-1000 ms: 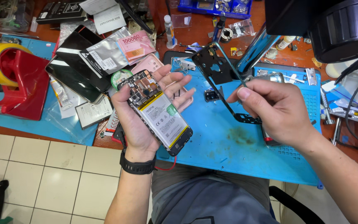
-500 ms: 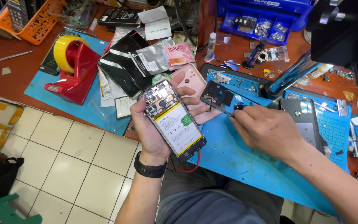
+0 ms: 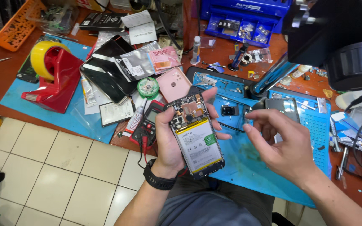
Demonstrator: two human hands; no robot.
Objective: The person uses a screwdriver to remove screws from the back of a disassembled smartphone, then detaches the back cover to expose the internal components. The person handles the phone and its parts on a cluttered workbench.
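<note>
Far left on the bench (image 3: 5, 79): orange basket (image 3: 5, 21), red tape dispenser (image 3: 55, 79) with yellow roll, sitting on a blue mat (image 3: 17, 94). Next right, a black phone screen panel (image 3: 105, 73), silver antistatic bag (image 3: 137, 65), pink banknote (image 3: 164, 58), green solder-wick spool (image 3: 148, 88), pink phone back cover (image 3: 174, 83), multimeter (image 3: 147, 123) with red and black leads hanging off the bench edge. Centre: left hand (image 3: 170, 138), black watch on the wrist, is clamped around an opened smartphone (image 3: 195, 136), back off, battery and board facing up, held just above the bench edge over the lap. Right of it, right hand (image 3: 279, 142) hovers near the phone, fingers spread and loosely curled, holding nothing, not touching it. Beneath, blue work mat (image 3: 256, 167) with a small camera module (image 3: 230, 110). Back: blue parts tray (image 3: 241, 25). Far right: black microscope head (image 3: 348, 62).
</note>
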